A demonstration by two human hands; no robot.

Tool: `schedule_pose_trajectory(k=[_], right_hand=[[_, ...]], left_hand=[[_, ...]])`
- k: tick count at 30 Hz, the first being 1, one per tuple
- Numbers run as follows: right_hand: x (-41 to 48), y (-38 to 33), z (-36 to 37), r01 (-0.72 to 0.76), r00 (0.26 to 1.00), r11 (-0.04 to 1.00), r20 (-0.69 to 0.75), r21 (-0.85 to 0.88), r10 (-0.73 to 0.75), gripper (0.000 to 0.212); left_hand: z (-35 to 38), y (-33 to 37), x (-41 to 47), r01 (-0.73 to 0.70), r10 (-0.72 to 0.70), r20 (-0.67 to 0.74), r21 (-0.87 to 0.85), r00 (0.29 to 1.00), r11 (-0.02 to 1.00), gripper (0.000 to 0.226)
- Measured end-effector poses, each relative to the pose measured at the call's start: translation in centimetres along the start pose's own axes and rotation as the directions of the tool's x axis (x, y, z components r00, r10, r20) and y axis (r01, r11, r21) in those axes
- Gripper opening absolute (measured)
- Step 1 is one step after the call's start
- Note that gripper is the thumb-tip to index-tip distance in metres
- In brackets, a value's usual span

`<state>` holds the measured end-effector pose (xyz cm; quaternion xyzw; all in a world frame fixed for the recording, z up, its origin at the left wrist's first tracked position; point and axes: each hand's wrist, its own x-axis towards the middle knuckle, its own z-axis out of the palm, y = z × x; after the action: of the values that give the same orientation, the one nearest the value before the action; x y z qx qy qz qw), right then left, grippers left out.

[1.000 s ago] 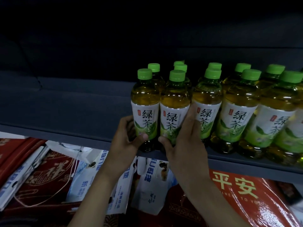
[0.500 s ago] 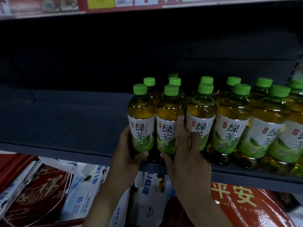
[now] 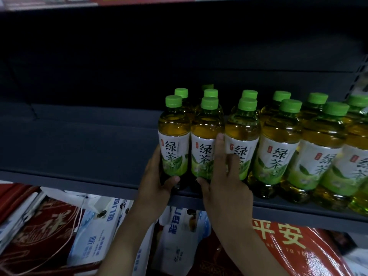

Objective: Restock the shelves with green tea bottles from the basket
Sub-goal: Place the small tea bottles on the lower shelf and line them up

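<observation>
A wide-angle camera on the person's head faces forward and a little downward into a dark shelf [image 3: 79,148]. It is near enough that the bottles [image 3: 207,140] fill much of the right half of the frame. The shelf's front lip crosses the frame slanting down to the right and the board above [image 3: 49,5] skims the top edge. Packaged goods [image 3: 288,246] on the level below line the bottom, where the left hand [image 3: 153,182] and right hand [image 3: 225,188] enter at the middle.
</observation>
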<state>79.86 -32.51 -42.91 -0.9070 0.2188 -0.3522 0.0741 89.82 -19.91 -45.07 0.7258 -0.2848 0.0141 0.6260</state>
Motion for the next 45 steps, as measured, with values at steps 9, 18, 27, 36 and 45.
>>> schedule_pose_trajectory(k=[9,18,27,36,45], right_hand=[[0.1,0.0,0.1,0.002,1.0,1.0,0.01,-0.02,-0.002,0.109],[-0.4,0.1,0.1,0.042,0.998,0.998,-0.058,0.046,-0.039,0.1],[-5.7,-9.3,-2.7,0.307,0.88,0.882,0.245,0.359,-0.406,0.038],[-17.8,-26.4,-2.4,0.443,0.376,0.54,0.398,0.716,-0.837,0.02],[-30.9,-30.5,5.2,0.37,-0.021,0.589,0.64,0.719,-0.768,0.017]], left_hand=[[0.6,0.0,-0.9,0.022,-0.01,-0.083,0.149,0.997,0.989,0.055],[0.5,1.3,-1.8,0.003,0.027,-0.078,0.365,0.997,0.931,0.062],[-14.3,6.0,-14.4,0.153,0.035,-0.187,0.885,0.982,0.441,0.038],[-29.0,-2.3,-42.0,0.735,-0.546,-0.566,0.662,0.618,0.145,0.033],[-26.4,-9.4,-50.2,0.833,-0.825,-0.391,0.529,0.408,0.162,0.031]])
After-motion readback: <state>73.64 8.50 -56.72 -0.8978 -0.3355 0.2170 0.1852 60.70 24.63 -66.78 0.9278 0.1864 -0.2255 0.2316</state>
